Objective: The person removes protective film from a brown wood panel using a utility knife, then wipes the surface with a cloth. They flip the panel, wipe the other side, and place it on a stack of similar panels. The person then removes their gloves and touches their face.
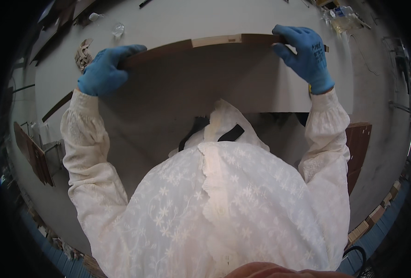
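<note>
A long brown wooden board [216, 41] stretches crosswise in front of me, seen nearly edge-on, with a paler stretch along the middle of its edge. My left hand [104, 72], in a blue glove, is closed around its left end. Toward the other end, my right hand [306, 54], gloved alike, grips the edge between thumb and fingers; a short bit of the board shows past it. The area below the edge is dark; I cannot tell how much is the board's face and how much is shadow on the pale table [187, 21].
On the far left of the table lie crumpled brown paper [83, 54] and a clear plastic bottle [118, 30]. A clear bag [343, 22] sits at the back right. Reddish-brown panels [359, 150] stand low on the right, and more brown panels [33, 150] on the left.
</note>
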A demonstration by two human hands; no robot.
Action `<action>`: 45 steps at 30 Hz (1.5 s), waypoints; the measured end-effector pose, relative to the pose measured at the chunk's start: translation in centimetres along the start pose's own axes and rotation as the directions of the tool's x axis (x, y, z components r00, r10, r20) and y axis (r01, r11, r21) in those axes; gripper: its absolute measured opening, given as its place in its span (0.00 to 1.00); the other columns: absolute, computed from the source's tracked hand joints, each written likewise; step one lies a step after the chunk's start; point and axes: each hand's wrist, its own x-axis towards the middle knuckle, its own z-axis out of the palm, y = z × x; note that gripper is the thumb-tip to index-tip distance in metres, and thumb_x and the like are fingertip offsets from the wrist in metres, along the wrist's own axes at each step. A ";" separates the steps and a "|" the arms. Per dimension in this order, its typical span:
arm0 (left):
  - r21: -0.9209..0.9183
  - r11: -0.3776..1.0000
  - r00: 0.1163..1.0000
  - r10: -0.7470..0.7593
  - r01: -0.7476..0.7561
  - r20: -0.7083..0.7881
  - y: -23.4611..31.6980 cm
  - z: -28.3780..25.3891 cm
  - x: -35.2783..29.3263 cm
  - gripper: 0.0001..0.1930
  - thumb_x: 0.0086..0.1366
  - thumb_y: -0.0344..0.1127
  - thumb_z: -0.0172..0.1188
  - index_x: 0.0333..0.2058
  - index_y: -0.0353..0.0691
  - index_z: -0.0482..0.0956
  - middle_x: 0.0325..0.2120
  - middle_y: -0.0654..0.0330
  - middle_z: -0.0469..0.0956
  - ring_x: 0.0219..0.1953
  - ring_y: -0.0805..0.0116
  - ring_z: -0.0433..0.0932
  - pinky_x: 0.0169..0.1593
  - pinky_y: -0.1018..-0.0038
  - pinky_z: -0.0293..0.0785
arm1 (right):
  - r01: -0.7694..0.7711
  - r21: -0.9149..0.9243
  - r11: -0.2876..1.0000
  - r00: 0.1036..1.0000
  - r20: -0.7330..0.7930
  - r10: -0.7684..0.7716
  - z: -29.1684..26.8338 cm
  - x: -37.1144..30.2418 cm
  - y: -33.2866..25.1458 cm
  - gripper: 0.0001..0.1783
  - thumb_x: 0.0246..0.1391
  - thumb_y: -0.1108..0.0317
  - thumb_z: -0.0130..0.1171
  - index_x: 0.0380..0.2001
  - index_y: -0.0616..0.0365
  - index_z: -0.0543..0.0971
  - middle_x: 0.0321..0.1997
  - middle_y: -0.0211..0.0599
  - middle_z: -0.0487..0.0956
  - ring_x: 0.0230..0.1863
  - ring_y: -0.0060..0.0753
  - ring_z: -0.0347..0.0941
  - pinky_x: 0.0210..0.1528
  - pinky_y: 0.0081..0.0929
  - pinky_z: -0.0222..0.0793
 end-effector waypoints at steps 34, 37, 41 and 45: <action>0.281 0.953 0.980 -0.066 0.118 -0.187 -3.7 -5.0 9.0 0.17 0.57 0.46 0.74 0.35 0.37 0.87 0.21 0.56 0.81 0.24 0.65 0.79 0.35 0.68 0.74 | -0.695 0.502 0.514 0.689 0.670 0.277 3.6 16.3 8.2 0.18 0.54 0.61 0.70 0.45 0.59 0.86 0.42 0.36 0.86 0.41 0.26 0.83 0.51 0.20 0.79; 0.302 0.946 0.977 -0.058 0.119 -0.205 -3.8 -4.8 8.9 0.20 0.55 0.53 0.76 0.28 0.41 0.86 0.19 0.57 0.80 0.23 0.63 0.79 0.35 0.67 0.76 | -0.694 0.514 0.504 0.691 0.671 0.268 3.6 16.5 8.0 0.17 0.54 0.62 0.70 0.44 0.61 0.87 0.41 0.38 0.87 0.40 0.26 0.83 0.51 0.20 0.79; 0.296 0.954 0.973 0.018 0.052 -0.229 -3.7 -4.8 8.7 0.21 0.54 0.54 0.76 0.28 0.41 0.86 0.19 0.57 0.81 0.23 0.63 0.79 0.35 0.67 0.76 | -0.670 0.535 0.514 0.704 0.678 0.211 3.3 16.6 7.2 0.16 0.56 0.64 0.67 0.43 0.64 0.87 0.44 0.41 0.88 0.40 0.27 0.84 0.52 0.21 0.80; 0.271 0.959 0.969 -0.014 0.082 -0.245 -3.4 -4.8 8.5 0.21 0.54 0.55 0.76 0.28 0.41 0.86 0.19 0.56 0.81 0.22 0.63 0.79 0.34 0.67 0.76 | -0.607 0.600 0.520 0.746 0.657 0.113 3.1 16.4 6.7 0.14 0.58 0.66 0.64 0.43 0.65 0.86 0.46 0.43 0.88 0.40 0.27 0.84 0.52 0.21 0.80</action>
